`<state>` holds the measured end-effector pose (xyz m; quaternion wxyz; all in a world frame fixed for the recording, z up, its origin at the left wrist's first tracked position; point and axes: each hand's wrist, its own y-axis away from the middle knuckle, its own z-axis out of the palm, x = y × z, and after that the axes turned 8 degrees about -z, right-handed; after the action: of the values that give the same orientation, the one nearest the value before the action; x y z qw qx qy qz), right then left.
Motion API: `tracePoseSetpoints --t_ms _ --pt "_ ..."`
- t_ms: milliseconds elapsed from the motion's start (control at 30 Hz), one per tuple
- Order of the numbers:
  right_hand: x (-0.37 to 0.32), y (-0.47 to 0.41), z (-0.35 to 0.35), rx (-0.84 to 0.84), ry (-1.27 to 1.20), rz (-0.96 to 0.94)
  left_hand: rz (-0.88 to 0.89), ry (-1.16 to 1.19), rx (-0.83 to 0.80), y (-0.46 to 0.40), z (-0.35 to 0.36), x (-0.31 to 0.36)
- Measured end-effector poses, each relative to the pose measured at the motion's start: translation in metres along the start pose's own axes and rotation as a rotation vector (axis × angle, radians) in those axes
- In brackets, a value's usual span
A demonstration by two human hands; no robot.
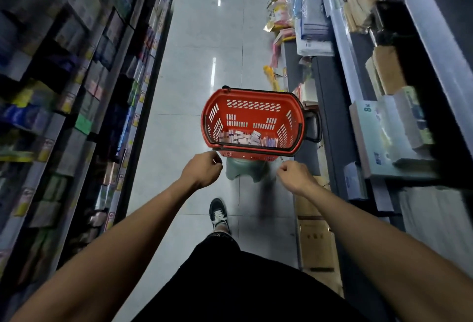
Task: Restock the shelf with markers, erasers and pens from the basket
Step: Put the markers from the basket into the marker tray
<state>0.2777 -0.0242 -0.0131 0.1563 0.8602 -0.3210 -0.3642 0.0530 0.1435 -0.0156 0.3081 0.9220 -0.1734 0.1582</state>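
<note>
**Restock barely begun — the stock is in the basket, your hands are bare**

Start with the aisle: shelving (pixel 76 106) runs along your left, well out from your left hand (pixel 202 169), and more shelving (pixel 399 122) rises close beside your right hand (pixel 298 175). Both sides are blurred, so you cannot tell which bay takes the markers, erasers and pens, or whether any slot has been filled.

Just ahead of both hands, and a little above them in the head view, sits the red basket (pixel 256 96) — its near rim lies just beyond your knuckles, between the two hands. It appears to rest on a pale green stool (pixel 245 170) directly between your wrists.

Inside, against the wall nearest your hands, lie small white boxes (pixel 240 137) and a row of pens or markers (pixel 268 141); which is which is too small to tell. That layer covers the near part of the floor only.

Your grip: both hands have fingers loosely curled with nothing in them, near the rim but not touching it as far as the view shows.

Judging from this, nothing is in transit. What remains is the whole cycle — reach in, pick, place, repeat.
</note>
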Motion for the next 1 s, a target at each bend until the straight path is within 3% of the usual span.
tracePoseSetpoints --t_ms 333,633,1000 --pt "-0.070 -0.108 -0.006 -0.023 -0.016 0.091 0.072 0.018 -0.087 -0.117 -0.074 -0.005" --pt "-0.077 -0.171 -0.024 -0.056 -0.025 0.105 0.099 0.021 -0.180 -0.176 -0.083 0.023" --pt "-0.042 -0.259 -0.038 -0.159 -0.097 0.119 -0.112 0.117 -0.154 -0.233 -0.053 0.072"
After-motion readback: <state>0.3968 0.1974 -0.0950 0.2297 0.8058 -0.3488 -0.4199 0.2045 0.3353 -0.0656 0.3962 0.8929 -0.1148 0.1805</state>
